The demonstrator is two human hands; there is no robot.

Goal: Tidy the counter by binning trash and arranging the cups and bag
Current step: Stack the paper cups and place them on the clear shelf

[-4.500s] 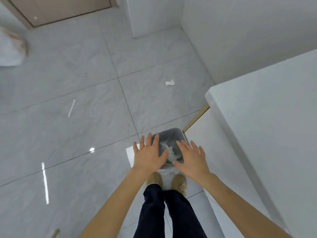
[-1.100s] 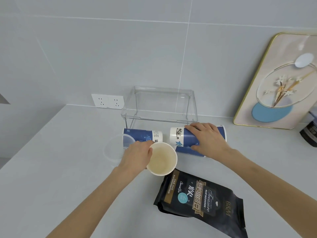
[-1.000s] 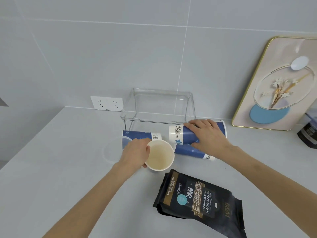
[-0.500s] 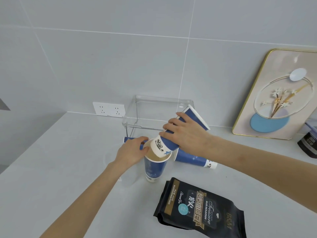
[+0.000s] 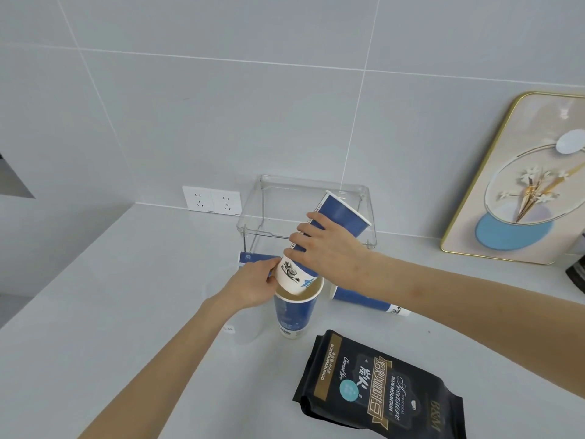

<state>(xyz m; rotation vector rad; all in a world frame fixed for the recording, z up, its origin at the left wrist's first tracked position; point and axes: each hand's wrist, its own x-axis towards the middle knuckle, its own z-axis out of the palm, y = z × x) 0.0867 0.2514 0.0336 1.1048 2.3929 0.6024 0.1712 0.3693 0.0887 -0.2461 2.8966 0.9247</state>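
Observation:
A blue paper cup [image 5: 293, 315] stands upright on the white counter [image 5: 95, 312], and my left hand [image 5: 251, 285] grips its rim from the left. My right hand [image 5: 326, 247] holds a second blue cup [image 5: 340, 213] tilted, its white base dipping into the upright cup's mouth. Another blue cup [image 5: 364, 301] lies on its side just right of them, and a further one [image 5: 253, 258] lies behind my left hand, mostly hidden. A clear plastic cup [image 5: 243, 331] stands under my left forearm. A black coffee bag [image 5: 380, 384] lies flat in front.
A clear acrylic shelf riser [image 5: 304, 204] stands against the tiled wall behind the cups. A wall socket [image 5: 211, 199] sits to its left. A gold-rimmed decorative tray [image 5: 522, 185] leans on the wall at right, with a dark jar [image 5: 577, 274] at the right edge.
I turned from the floor bin to the counter. My left hand stood one cup upright, and my right hand lifted a lying cup and tipped its base into the upright one.

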